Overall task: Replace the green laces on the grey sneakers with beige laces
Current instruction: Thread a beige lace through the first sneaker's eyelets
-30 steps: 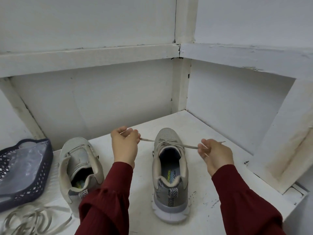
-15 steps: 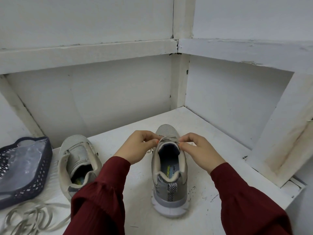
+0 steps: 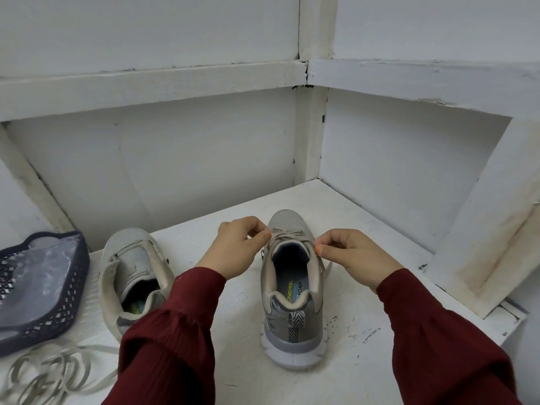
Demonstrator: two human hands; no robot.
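1. Left hand (image 3: 233, 249): fingers curled, thumb and forefinger pinched on the beige lace (image 3: 287, 234) at the left side of the top eyelets. Grip closed tight on the lace.
2. Right hand (image 3: 353, 257): same posture, mirrored. Thumb and forefinger pinch the lace at the right side of the top eyelets, other fingers curled in.
3. The lace runs short between the two pinches, across the top of the tongue. Whether a knot is formed there cannot be told, as the strands are too small to read. One loose end hangs down the right flank of the shoe.
4. Laced sneaker (image 3: 292, 314): grey, upright on its sole, heel toward the camera, toe toward the back corner. Beige lacing shows across the front.
5. Second sneaker (image 3: 133, 255): to the left and well apart from the first, heel toward the camera. Its tongue is exposed with no lace seen in the eyelets. The left sleeve (image 3: 166, 340), dark red, covers part of its heel.
6. Both shoes stand on a white painted shelf (image 3: 365, 361), scuffed.
7. Far left: dark blue mesh basket (image 3: 73, 287) with a clear plastic bag (image 3: 38, 267) inside.
8. Front left, near the basket: loose lace pile (image 3: 52, 372), pale and tangled in loops. Exact colour uncertain.
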